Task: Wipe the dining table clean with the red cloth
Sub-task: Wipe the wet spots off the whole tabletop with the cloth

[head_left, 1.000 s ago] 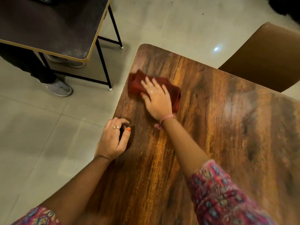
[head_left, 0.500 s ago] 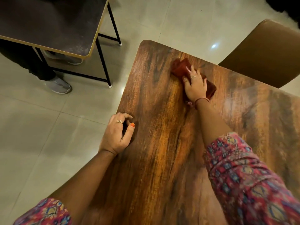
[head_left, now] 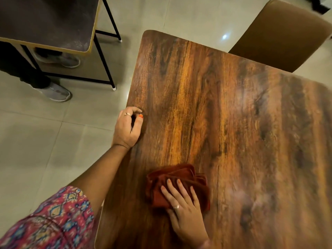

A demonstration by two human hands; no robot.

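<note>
The dining table (head_left: 233, 108) has a glossy wood-grain top that fills the right half of the view. The red cloth (head_left: 172, 178) lies bunched on it near the front left. My right hand (head_left: 185, 211) presses flat on the cloth with straight, spread fingers. My left hand (head_left: 128, 128) rests on the table's left edge, its fingers curled loosely and its thumb on the top, with nothing in it.
A second dark table (head_left: 48, 22) on black metal legs stands at the upper left, with a person's feet in grey shoes (head_left: 53, 92) beneath it. A brown chair (head_left: 280, 35) sits at the table's far side. Pale tiled floor (head_left: 45, 141) lies to the left.
My right hand has dragged the red cloth from the far middle of the table back to the near left part. My left hand stays on the left edge.
</note>
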